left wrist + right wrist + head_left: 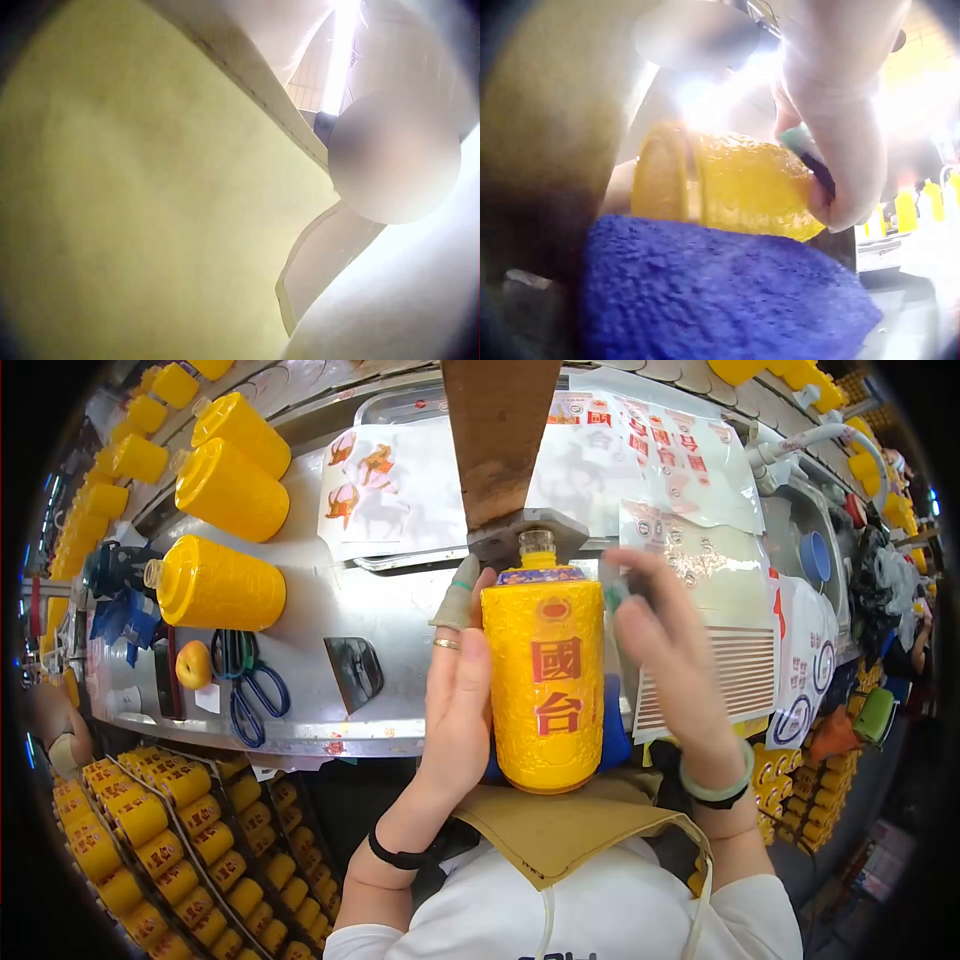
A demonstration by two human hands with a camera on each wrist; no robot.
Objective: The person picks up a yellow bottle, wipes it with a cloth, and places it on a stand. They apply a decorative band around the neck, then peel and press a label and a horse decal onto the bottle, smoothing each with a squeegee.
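Yellow bottle [540,758] lies on its back on a blue cloth [720,292], at the table edge in front of the person; big red characters 國 over 台 face up, beneath a red oval emblem. Small red marks right of 台, too small to read. Label sheets [690,460] at upper right repeat the red 國 and 台; their finer print is illegible. Left hand [456,705] laid along the bottle's left flank, fingers straight, not wrapped round it. Right hand [675,645] blurred at the right shoulder, something teal and dark at its fingers; how far closed, or whether it grips that, cannot tell. Clear neck points at the metal block [562,532] under a wooden post [500,440], little room there. Base sits just beside the tan apron [560,840]. Metal tabletop [310,625] stretches left, a dark blade-shaped piece [353,672] midway, blue-handled scissors [245,705] beyond.
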